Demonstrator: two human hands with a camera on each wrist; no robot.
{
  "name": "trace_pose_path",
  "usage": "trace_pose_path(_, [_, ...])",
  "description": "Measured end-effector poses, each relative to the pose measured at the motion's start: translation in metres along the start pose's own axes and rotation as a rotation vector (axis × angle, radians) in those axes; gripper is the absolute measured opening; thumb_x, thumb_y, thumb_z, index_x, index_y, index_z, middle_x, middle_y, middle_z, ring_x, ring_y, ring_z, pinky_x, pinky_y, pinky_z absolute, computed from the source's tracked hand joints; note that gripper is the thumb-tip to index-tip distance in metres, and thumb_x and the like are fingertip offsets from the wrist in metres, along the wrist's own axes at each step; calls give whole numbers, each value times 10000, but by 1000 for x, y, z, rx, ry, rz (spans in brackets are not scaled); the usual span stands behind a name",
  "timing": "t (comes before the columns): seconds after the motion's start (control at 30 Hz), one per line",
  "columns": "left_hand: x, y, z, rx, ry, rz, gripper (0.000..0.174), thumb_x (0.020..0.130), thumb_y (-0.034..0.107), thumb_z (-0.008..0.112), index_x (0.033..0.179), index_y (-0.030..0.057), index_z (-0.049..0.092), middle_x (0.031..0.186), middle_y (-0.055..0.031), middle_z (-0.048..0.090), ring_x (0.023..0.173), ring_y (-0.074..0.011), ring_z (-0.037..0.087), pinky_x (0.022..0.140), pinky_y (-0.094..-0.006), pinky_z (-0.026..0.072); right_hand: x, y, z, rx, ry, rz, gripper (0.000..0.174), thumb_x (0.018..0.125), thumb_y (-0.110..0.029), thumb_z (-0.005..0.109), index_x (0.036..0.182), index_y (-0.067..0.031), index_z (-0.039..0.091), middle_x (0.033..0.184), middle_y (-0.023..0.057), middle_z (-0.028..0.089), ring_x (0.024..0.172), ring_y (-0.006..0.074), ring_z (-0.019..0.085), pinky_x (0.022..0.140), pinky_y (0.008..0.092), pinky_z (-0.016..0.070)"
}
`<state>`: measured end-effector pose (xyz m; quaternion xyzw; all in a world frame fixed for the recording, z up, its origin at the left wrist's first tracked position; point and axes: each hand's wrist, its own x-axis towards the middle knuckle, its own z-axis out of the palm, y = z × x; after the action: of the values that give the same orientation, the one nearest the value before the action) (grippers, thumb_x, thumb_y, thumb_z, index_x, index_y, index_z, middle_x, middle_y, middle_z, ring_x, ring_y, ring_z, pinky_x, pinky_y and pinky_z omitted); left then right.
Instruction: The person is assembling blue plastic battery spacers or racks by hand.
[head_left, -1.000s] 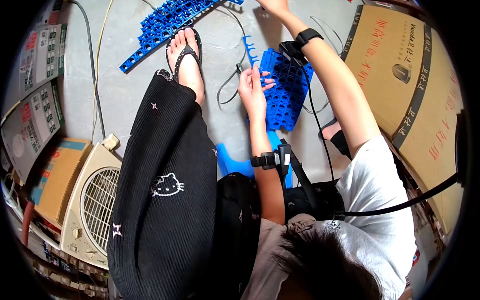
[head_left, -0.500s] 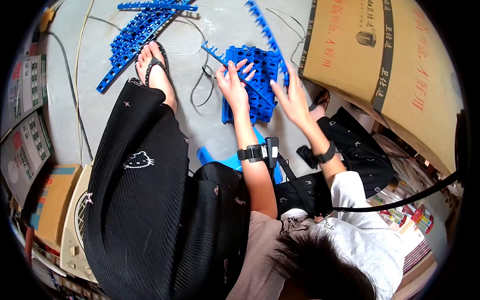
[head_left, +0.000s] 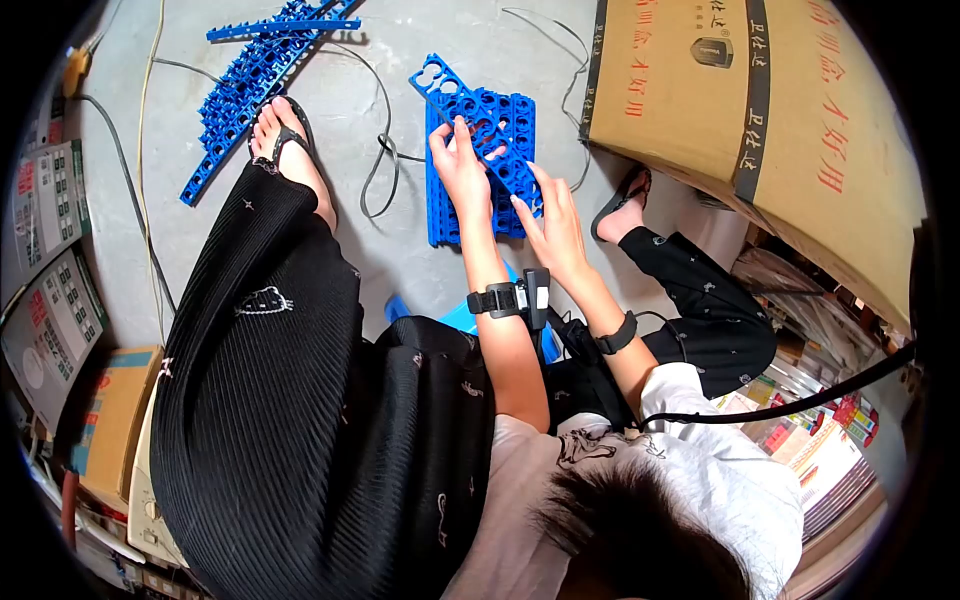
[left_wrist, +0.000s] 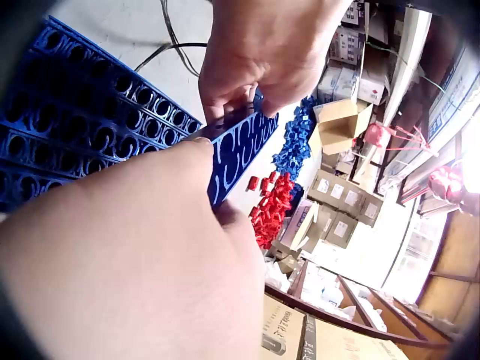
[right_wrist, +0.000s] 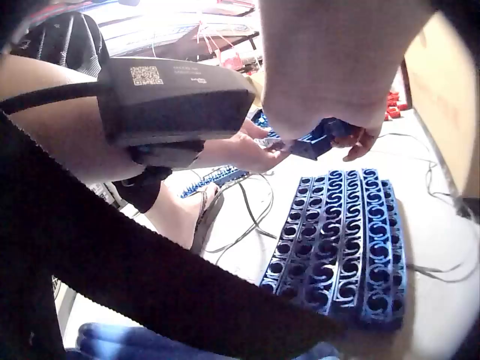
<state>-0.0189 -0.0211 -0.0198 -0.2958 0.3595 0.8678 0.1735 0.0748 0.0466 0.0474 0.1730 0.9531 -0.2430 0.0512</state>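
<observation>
Both hands hold blue plastic strips (head_left: 440,80) with C-shaped cutouts, laid together so that round holes show at the far end. My left hand (head_left: 463,180) grips them around the middle, thumb on top. At the near end, my right hand (head_left: 560,228) pinches them between thumb and fingers. The right wrist view shows that hand's fingers curled at the strip. Right below the hands, a stack of joined blue strips (right_wrist: 330,247) lies on the floor, its rows of round openings facing up. The held strips hide part of this stack in the head view.
Another pile of blue strips (head_left: 262,85) lies beside the sandalled foot (head_left: 290,140). A big cardboard box (head_left: 690,100) stands at the right. Loose cable (head_left: 375,180) runs over the grey floor. Red pieces (left_wrist: 271,210) and blue pieces (left_wrist: 296,135) lie heaped further off.
My right hand came back from far forward, carrying a strip upright half a second ago. It brought that strip down against the one in my left hand, and both hands now hold them.
</observation>
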Motion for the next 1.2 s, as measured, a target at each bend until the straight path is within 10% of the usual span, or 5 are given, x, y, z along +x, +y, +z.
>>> trace_pose_path(0.6, [8,0,-14,-34,95,70,326,928,275,429,1083,-9,390,1001,-203,562,820,-279,629,610,-350,549,46,-3,13,189,-11,25,425,813,-254,601,1145,-21,474,1006,190,522,956,330,523,817,384,415])
trace_pose_path(0.93, [19,17,-38,-126,221,151,307,941,227,386,1101,-30,331,995,-249,532,817,-354,617,633,-422,560,264,46,57,-126,-19,-272,435,789,-362,577,1033,-10,503,924,224,585,873,376,558,735,433,451])
trace_pose_path(1.2, [24,34,-48,-159,273,164,331,931,264,416,1072,-31,367,987,-237,543,815,-343,618,623,-408,557,302,42,90,-772,-256,-187,411,808,-364,495,1013,-12,546,950,192,594,902,330,572,778,439,465])
